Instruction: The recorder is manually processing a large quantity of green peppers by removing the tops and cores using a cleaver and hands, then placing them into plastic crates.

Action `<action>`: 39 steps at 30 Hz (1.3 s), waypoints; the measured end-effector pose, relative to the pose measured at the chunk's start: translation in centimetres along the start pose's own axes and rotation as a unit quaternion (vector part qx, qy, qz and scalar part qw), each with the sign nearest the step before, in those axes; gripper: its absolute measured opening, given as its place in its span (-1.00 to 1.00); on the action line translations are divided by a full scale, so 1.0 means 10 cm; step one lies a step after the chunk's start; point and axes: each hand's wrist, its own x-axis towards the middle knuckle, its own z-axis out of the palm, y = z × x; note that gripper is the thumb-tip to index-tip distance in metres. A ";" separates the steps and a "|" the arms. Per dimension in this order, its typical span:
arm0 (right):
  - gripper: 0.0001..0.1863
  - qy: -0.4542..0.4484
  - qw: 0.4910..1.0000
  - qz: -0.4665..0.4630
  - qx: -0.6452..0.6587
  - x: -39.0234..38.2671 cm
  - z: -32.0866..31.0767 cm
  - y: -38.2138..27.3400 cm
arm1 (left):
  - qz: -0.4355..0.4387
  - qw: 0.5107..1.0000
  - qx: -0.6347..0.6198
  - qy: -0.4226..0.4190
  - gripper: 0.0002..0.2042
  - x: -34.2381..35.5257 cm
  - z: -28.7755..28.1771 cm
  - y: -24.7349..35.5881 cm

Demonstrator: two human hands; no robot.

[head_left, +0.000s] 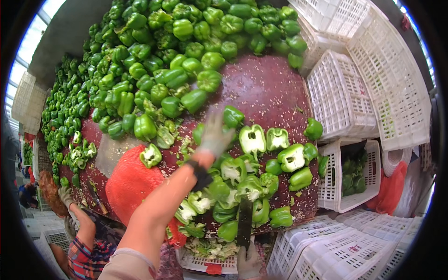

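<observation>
My left hand, gloved and blurred by motion, reaches over the dark red table with its fingers stretched out. It is close to a whole green bell pepper, and I see nothing held in it. Close to the lower edge my gloved right hand is closed around the handle end of a knife. The wide dark blade points away from me among cut peppers. Several halved bell peppers lie with their pale insides up, mixed with whole ones. A red mesh bag lies beside my left forearm.
A large heap of green bell peppers covers the far and left table. White plastic crates stack along the right; one crate holds peppers. Below the table edge, a crate holds scraps. Another person's gloved hand is at lower left.
</observation>
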 end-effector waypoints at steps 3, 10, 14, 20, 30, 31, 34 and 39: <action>-0.48 0.052 0.996 -0.060 -0.050 0.06 -0.08 0.00 | -0.018 0.996 0.085 -0.009 -0.13 0.58 0.28 -0.01; -0.51 -0.146 0.962 0.159 0.166 0.01 -0.16 0.10 | -0.028 0.981 -0.177 -0.069 -0.04 0.66 0.21 -0.17; -0.59 0.077 0.969 0.070 0.222 0.13 -0.58 -0.14 | -0.033 0.875 -0.462 -0.140 -0.06 -0.14 -0.15 0.25; -0.60 0.256 0.866 0.161 0.399 0.20 -0.91 -1.03 | 0.130 0.920 -0.332 -0.164 -0.01 -1.10 -0.73 0.57; -0.61 -0.091 0.986 -0.033 -0.135 0.11 -0.09 -0.46 | 0.066 0.994 -0.030 0.081 -0.34 -0.04 -0.78 -0.91; -0.61 -0.097 0.986 -0.033 -0.134 0.11 0.01 -0.33 | 0.073 0.992 0.017 0.101 -0.31 0.19 -0.69 -0.95; -0.64 0.001 0.983 -0.127 -0.134 0.13 0.33 -0.03 | 0.070 0.984 0.125 0.104 -0.25 0.86 -0.53 -1.07; -0.59 0.074 0.987 -0.134 -0.053 0.16 0.33 -0.02 | -0.022 0.975 0.219 -0.004 -0.28 1.31 -0.61 -0.76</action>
